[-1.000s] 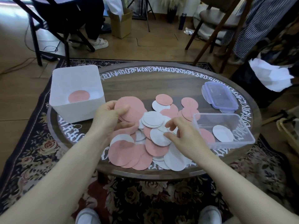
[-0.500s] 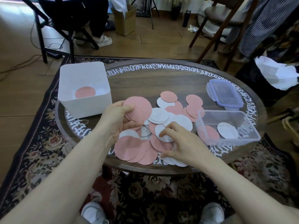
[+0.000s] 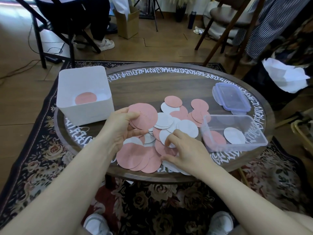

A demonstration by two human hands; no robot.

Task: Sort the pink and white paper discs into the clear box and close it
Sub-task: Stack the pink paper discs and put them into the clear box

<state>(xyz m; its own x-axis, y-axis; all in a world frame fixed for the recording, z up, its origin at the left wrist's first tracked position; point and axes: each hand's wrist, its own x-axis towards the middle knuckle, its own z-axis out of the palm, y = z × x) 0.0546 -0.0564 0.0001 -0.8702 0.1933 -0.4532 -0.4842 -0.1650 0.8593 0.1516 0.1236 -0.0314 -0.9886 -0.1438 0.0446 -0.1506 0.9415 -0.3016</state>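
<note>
A heap of pink and white paper discs [image 3: 176, 119] covers the middle of the round wooden table [image 3: 169, 85]. My left hand [image 3: 125, 128] holds a small stack of large pink discs [image 3: 145, 116] just above the heap. My right hand [image 3: 183, 150] rests on the heap, its fingertips pinching at a white disc [image 3: 165, 135]. The clear box [image 3: 237, 148] stands open at the right with a pink disc [image 3: 216, 139] and a white disc [image 3: 234, 135] inside. Its clear lid with a purple rim [image 3: 231, 95] lies behind it.
A white square bin [image 3: 88, 114] holding a pink disc [image 3: 85, 98] stands at the table's left. Chairs and a seated person's legs are beyond the table. A patterned rug lies underneath. A black bag with white paper [image 3: 284, 75] sits at the right.
My right hand has slid down and left across the heap onto a white disc. My left hand keeps its hold on the pink stack. The view has shifted slightly.
</note>
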